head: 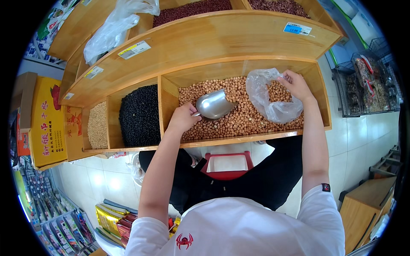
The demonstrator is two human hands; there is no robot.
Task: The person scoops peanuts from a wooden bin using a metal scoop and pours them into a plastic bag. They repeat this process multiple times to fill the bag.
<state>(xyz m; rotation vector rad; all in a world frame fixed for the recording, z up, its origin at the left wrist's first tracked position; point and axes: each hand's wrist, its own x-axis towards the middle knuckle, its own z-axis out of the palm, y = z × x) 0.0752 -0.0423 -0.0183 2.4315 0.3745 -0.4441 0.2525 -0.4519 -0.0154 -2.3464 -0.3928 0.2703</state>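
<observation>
My left hand (182,118) grips the short handle of a metal scoop (212,105), its blade pointing right and lying on or just over shelled peanuts (232,124). These fill the large compartment of a wooden bin (179,71). At the compartment's right side, my right hand (297,85) pinches the rim of a clear plastic bag (258,92). The bag's mouth faces up and peanuts show within its ring; whether they lie inside the bag or under it, I cannot tell. No peanuts are visible on the scoop's shiny surface.
Left of the peanuts, wooden dividers separate black beans (140,116) and pale yellow beans (97,126). Behind rises an upper tier with red beans (192,12) and a plastic bag (112,35) over its edge. A red stool (227,174) stands between my legs. Wire baskets (368,80) are at right.
</observation>
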